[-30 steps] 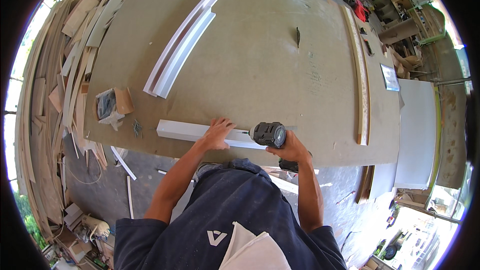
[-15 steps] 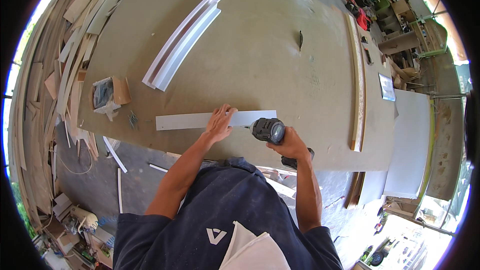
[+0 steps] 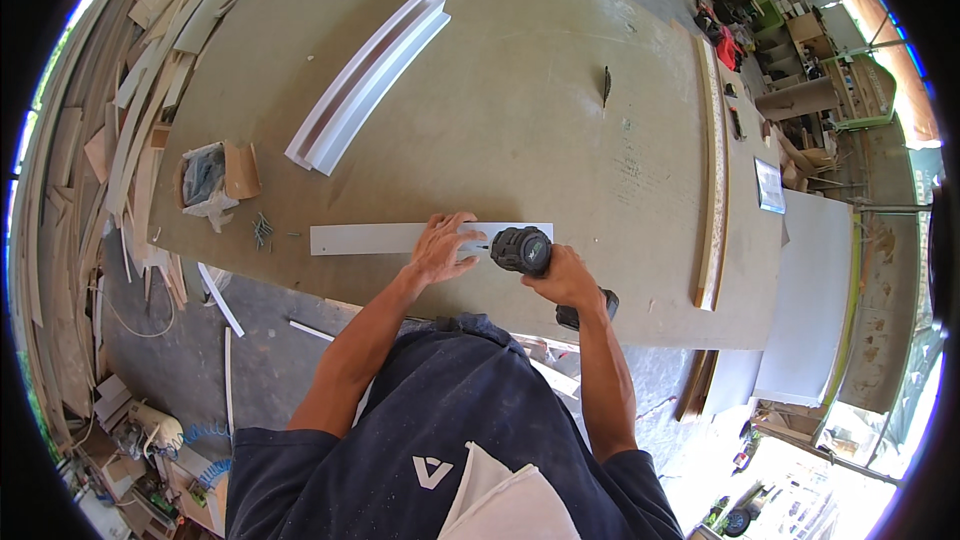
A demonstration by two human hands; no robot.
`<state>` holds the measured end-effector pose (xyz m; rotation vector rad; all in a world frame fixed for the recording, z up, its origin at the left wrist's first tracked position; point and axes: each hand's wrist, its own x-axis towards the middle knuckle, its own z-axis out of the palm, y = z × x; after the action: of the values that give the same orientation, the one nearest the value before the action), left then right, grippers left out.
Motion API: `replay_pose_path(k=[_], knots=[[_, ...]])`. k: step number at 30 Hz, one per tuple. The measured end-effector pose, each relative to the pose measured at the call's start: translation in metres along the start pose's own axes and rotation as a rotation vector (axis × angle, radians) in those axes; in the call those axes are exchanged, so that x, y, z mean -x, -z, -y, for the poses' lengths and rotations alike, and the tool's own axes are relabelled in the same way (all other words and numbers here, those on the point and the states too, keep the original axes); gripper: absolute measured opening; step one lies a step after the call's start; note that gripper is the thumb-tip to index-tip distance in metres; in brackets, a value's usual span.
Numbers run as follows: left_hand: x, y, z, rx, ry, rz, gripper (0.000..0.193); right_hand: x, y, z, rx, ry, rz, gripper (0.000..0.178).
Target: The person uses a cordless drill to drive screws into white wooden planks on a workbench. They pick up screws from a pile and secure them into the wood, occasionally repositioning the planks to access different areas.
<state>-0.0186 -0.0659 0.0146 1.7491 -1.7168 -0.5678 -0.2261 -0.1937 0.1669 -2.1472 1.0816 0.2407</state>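
A long, narrow white strip (image 3: 365, 239) lies flat on the brown table near its front edge, with a small dark spot near its left end. My left hand (image 3: 440, 250) bears down on the strip's middle and grips across it, fingers over the far side and thumb towards me. In my right hand (image 3: 568, 280) is a black cordless drill (image 3: 522, 251), its handle wrapped by my fingers. The drill points left, with its tip close to my left fingers above the strip. Whether a screw sits at the tip is too small to tell.
Two white channel-shaped lengths (image 3: 385, 70) lie farther back on the table (image 3: 480, 130). At the left are an open cardboard box (image 3: 240, 172) and several loose screws (image 3: 262, 230). A long wooden batten (image 3: 711, 180) runs along the right. Scrap boards (image 3: 80, 170) are piled beyond the left edge.
The drill and my right hand have moved slightly left, closer to my left hand. My left thumb and forefinger have spread apart near the drill tip.
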Motion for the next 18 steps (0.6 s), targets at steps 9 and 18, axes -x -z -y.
replay_pose_path(k=[9, 18], knots=[[0.0015, -0.0020, 0.0014, -0.025, -0.007, 0.009, 0.043, -0.0051, -0.0003, 0.0060, 0.070, -0.050, 0.046, 0.035], [0.0009, -0.0015, 0.0012, -0.034, -0.007, 0.018, 0.043, -0.0061, 0.0004, 0.0082, 0.102, -0.057, 0.031, 0.034]])
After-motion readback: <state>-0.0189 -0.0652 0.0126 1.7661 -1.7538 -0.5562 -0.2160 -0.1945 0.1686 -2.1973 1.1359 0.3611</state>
